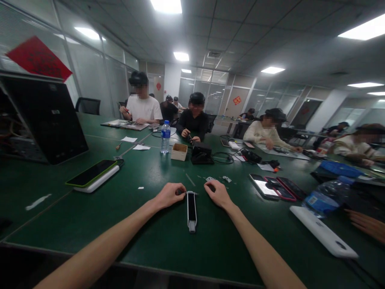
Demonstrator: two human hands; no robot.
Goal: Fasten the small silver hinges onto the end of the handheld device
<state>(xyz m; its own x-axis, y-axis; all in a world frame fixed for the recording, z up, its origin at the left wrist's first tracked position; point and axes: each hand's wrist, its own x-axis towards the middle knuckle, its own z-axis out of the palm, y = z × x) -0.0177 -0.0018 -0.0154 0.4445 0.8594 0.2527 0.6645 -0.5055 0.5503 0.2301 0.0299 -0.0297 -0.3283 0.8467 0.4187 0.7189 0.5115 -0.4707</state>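
Observation:
A narrow white-framed device with a black face (191, 208) lies lengthwise on the green table in front of me, its grey end towards me. Just left of its far end is my left hand (171, 195), closed in a pinch on a small dark tool (179, 192). A thin shaft seems to run from this tool across the device's top end. My right hand (219, 194) rests to the right of the device, apart from it, thumb and fingertips together. Whether anything sits between them is too small to see. Small silvery parts (226, 179) lie just beyond that hand.
An open cardboard box (179, 152), a water bottle (165, 137) and a black stand (201, 153) are across the table. Phones (264, 187) lie right, near a large bottle (326, 196) and a white power bank (324, 232). A green-edged phone (92, 172) lies left. Several people sit around.

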